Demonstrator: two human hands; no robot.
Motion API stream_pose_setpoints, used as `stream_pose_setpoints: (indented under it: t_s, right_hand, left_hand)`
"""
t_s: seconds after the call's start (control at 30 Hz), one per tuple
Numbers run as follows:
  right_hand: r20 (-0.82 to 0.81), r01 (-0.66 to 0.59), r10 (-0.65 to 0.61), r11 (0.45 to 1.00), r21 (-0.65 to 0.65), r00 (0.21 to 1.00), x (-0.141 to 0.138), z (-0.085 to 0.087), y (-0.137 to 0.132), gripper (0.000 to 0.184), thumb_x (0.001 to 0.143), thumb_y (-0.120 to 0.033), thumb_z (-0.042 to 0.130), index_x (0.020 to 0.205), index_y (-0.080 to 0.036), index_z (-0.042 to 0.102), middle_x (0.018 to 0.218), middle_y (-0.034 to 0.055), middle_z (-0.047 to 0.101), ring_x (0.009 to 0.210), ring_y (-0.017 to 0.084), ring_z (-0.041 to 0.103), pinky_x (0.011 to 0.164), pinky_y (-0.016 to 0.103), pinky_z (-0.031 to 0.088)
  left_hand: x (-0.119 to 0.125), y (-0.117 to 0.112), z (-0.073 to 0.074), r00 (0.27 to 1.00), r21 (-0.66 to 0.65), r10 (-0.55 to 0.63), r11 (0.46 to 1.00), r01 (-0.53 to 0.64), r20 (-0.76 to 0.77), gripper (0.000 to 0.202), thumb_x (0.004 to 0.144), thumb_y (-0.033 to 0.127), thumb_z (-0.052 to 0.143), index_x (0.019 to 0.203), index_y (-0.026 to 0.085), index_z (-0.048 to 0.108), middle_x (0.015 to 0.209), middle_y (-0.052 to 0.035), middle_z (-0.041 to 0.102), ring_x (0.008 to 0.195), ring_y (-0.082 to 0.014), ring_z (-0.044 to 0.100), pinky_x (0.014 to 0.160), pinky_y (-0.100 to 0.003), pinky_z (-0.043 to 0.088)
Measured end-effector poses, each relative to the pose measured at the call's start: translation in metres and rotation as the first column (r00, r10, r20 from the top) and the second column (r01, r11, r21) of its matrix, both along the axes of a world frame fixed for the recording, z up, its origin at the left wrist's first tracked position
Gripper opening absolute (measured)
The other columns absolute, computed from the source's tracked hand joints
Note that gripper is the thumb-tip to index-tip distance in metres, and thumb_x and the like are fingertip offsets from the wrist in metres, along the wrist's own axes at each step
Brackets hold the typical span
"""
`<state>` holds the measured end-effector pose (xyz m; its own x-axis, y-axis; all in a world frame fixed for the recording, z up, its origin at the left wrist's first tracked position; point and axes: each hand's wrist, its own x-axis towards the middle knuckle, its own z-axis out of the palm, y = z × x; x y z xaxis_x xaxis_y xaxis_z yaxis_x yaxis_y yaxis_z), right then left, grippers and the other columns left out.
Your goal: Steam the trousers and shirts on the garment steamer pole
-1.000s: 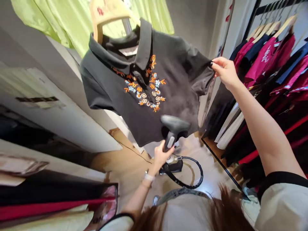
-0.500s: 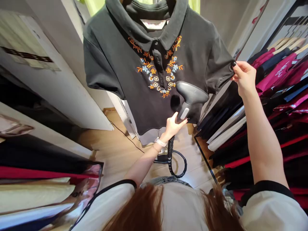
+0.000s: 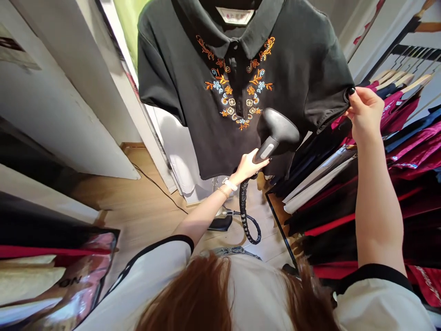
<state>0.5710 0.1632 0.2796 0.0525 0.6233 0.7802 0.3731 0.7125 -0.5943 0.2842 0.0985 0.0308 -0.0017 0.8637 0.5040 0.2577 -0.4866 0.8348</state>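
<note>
A handheld garment steamer (image 3: 277, 131) rests against the front of a black polo shirt (image 3: 292, 59), just beside its orange and blue embroidery. The fingers of the left hand (image 3: 246, 168) wrap the steamer's handle, while the right hand (image 3: 365, 112) pinches the sleeve hem (image 3: 332, 117) between its fingers. A black hose (image 3: 246, 211) runs down to the steamer base (image 3: 220, 224) on the wooden floor (image 3: 148, 202), near a rack of red and navy garments (image 3: 406, 151).
</note>
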Motion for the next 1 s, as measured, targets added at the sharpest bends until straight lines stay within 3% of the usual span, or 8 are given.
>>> stream_pose_setpoints:
  t_s: [0.1,0.33,0.53,0.73,0.87,1.0]
  right_hand:
    - [-0.001,0.034,-0.034,0.999,-0.004,0.999,0.003,0.004,-0.005,0.055,0.067,-0.075,0.085,0.084,-0.026,0.067,0.076,0.0053,0.068,0.054,0.014,0.05,0.054,0.035,0.044]
    - [0.027,0.039,-0.039,0.999,0.006,0.999,0.004,0.011,-0.016,0.05,0.075,-0.069,0.084,0.089,-0.022,0.072,0.084,0.0115,0.074,0.067,0.022,0.068,0.062,0.04,0.055]
    - [-0.004,0.029,-0.029,0.999,0.02,1.0,0.001,0.012,-0.017,0.042,0.076,-0.059,0.088,0.083,-0.022,0.071,0.077,0.0088,0.073,0.056,0.018,0.064,0.058,0.038,0.053]
    - [-0.018,-0.087,0.088,0.995,0.041,0.996,0.012,0.003,-0.002,0.055,0.066,-0.068,0.09,0.09,-0.02,0.076,0.077,0.0072,0.073,0.051,0.014,0.057,0.052,0.033,0.048]
    - [-0.029,-0.2,0.2,0.979,-0.021,0.979,0.013,0.0,0.011,0.051,0.067,-0.06,0.093,0.092,-0.018,0.077,0.078,0.0026,0.075,0.054,0.008,0.057,0.053,0.025,0.045]
    - [-0.099,-0.264,0.258,0.963,-0.053,0.961,0.006,-0.004,0.036,0.041,0.071,-0.047,0.095,0.09,-0.017,0.076,0.071,-0.0023,0.071,0.05,0.005,0.054,0.054,0.023,0.047]
  left_hand:
    - [0.004,0.005,-0.002,1.0,0.011,-0.018,1.0,0.018,0.02,0.038,0.083,0.052,0.075,0.095,0.017,0.065,0.068,0.0027,0.061,0.057,-0.0139,0.055,0.062,-0.028,0.046]
    - [0.005,0.007,-0.014,0.998,-0.075,-0.056,0.996,0.057,0.015,0.036,0.083,0.052,0.076,0.089,0.02,0.06,0.065,0.0036,0.06,0.049,-0.0126,0.051,0.055,-0.027,0.04]
    - [0.007,0.004,-0.027,0.997,-0.117,-0.08,0.99,0.078,-0.008,0.036,0.084,0.052,0.074,0.088,0.02,0.06,0.065,0.0036,0.061,0.051,-0.0121,0.051,0.055,-0.026,0.041]
    - [0.005,-0.001,-0.05,0.997,-0.176,-0.068,0.983,0.062,-0.034,0.038,0.083,0.054,0.073,0.09,0.019,0.062,0.06,0.0052,0.057,0.049,-0.0116,0.048,0.053,-0.026,0.039]
    - [-0.002,-0.014,-0.06,0.996,-0.25,-0.083,0.965,0.074,-0.025,0.035,0.083,0.052,0.072,0.09,0.019,0.06,0.059,0.0054,0.056,0.046,-0.0122,0.05,0.051,-0.026,0.038]
    - [-0.016,-0.052,-0.073,0.999,-0.318,-0.038,0.948,0.031,-0.016,0.032,0.082,0.05,0.07,0.089,0.019,0.062,0.054,0.0055,0.054,0.045,-0.0134,0.05,0.05,-0.026,0.04]
